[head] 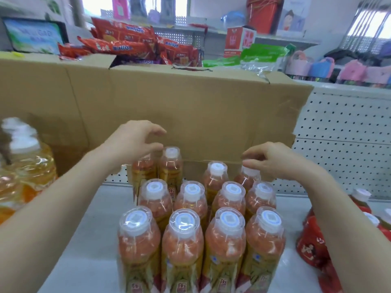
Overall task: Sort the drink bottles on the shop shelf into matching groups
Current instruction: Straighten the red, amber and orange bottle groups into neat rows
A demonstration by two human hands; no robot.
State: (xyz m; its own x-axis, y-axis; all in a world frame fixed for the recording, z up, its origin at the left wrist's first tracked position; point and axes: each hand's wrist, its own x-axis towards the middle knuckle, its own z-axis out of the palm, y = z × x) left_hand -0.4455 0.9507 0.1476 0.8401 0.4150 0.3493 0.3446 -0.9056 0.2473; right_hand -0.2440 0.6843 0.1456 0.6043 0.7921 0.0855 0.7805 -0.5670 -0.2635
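Note:
Several orange drink bottles point(227, 235) with yellow labels and clear caps stand in rows on the white shelf point(91, 240). My left hand point(133, 142) hovers over the back-left bottle point(143, 169), fingers curved and spread, and covers its cap. Its thumb is close to the neighbouring bottle point(171, 161). My right hand point(273, 159) reaches over the back-right bottle point(249, 176), loosely curled fingertips just touching its cap. There is a gap in the back row between the two pairs of bottles. Neither hand grips anything.
A large cardboard box point(190, 106) stands right behind the bottles, with red snack packs point(131, 41) on top. Big yellow oil bottles point(27, 163) stand at the left. Red-labelled bottles point(313, 246) stand at the right. A white pegboard point(342, 149) backs the shelf.

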